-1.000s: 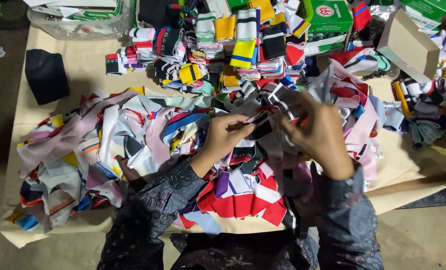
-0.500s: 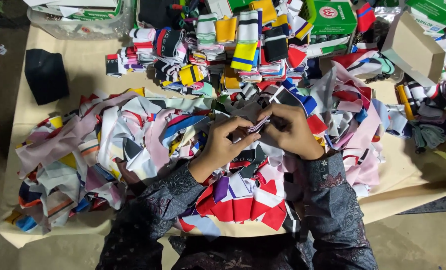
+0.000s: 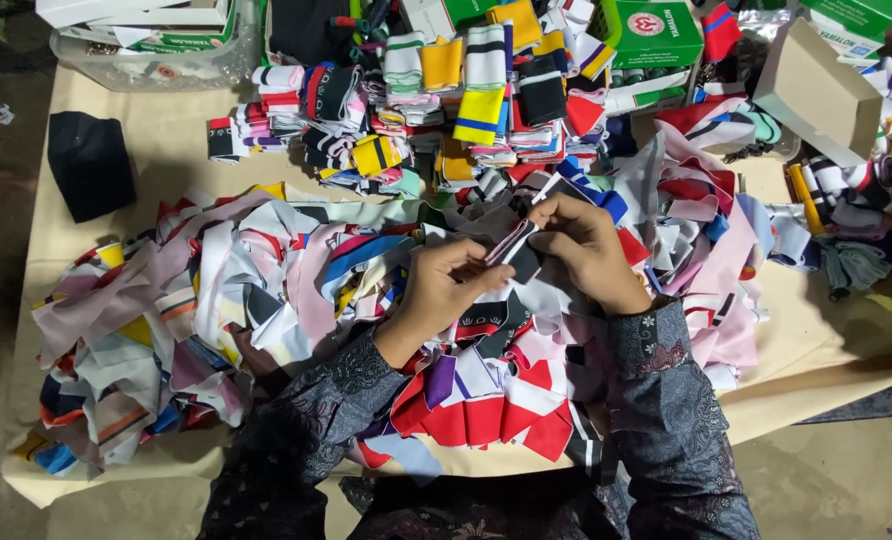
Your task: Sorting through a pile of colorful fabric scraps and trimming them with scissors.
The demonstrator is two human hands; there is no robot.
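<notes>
My left hand and right hand meet over the heap of mixed-colour cloth strips on the tan-covered table. Fingers of both pinch shut on one small pink, white and black fabric piece, held just above the heap. Folded striped cloth stacks lie beyond.

Both arms wear long dark grey-blue sleeves printed with a fine paisley-like pattern

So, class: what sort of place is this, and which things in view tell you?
Probably a small garment or textile workshop: loose fabric strips heaped on a paper-covered table, folded stacks behind, cardboard boxes alongside.
</notes>
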